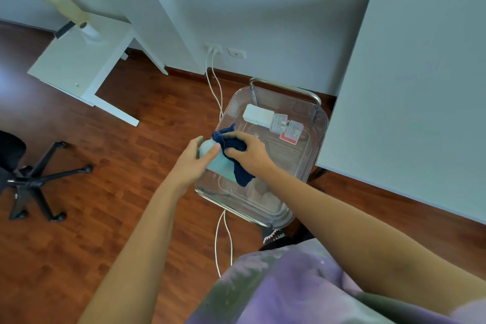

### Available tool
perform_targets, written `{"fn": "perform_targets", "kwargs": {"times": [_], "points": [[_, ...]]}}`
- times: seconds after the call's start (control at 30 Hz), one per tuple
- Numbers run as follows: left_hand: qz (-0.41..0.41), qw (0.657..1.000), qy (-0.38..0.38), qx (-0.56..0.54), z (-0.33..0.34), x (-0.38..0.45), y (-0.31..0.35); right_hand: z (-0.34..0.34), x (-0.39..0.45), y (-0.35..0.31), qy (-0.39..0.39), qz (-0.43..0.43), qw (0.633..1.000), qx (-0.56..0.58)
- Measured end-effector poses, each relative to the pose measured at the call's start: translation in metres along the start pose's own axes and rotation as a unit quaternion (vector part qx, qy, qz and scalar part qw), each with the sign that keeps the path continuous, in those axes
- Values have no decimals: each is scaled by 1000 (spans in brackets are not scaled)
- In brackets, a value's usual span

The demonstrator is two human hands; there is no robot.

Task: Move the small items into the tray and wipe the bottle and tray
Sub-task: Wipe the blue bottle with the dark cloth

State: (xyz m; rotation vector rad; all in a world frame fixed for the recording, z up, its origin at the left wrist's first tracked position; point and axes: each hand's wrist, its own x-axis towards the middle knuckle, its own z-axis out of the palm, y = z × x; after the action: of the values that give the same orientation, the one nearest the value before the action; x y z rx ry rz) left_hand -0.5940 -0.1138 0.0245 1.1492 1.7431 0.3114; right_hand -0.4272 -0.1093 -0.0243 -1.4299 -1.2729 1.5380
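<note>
My left hand (194,158) grips a pale turquoise bottle (219,164), held tilted above the near left part of a clear plastic tray (319,144). My right hand (246,148) presses a dark blue cloth (236,151) against the bottle's upper side; the cloth's tail hangs down over the bottle's base. At the tray's far end lie a white box (256,114), a clear small case (279,123) and a clear box with a red base (292,134). Much of the bottle is hidden by my hands and the cloth.
The tray rests on a metal-framed cart (286,87) standing on a wooden floor. A large white table (410,92) is at the right, a small white table (79,60) at the far left. A black office chair base (34,179) is left. White cables (218,239) run under the cart.
</note>
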Motion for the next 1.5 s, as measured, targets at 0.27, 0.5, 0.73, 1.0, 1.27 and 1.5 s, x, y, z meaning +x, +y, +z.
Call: {"fn": "perform_targets", "kwargs": {"times": [0.27,0.5,0.73,1.0,1.27,1.5], "points": [[25,988,127,79,27,-1,12,5,-8,1,81,4,996,34],[-88,987,125,44,22,-6,6,15,-18,7,75,-1,996,42],[-1,1000,4,27,-3,-19,-2,10,16,-7,-56,-21,997,-56],[94,991,92,35,15,-32,-14,15,-15,6,23,-12,1000,4],[80,996,46,-6,9,-27,-16,13,-13,2,41,-3,999,3],[95,988,120,-20,23,-32,-17,15,-21,3,62,6,998,33]]}}
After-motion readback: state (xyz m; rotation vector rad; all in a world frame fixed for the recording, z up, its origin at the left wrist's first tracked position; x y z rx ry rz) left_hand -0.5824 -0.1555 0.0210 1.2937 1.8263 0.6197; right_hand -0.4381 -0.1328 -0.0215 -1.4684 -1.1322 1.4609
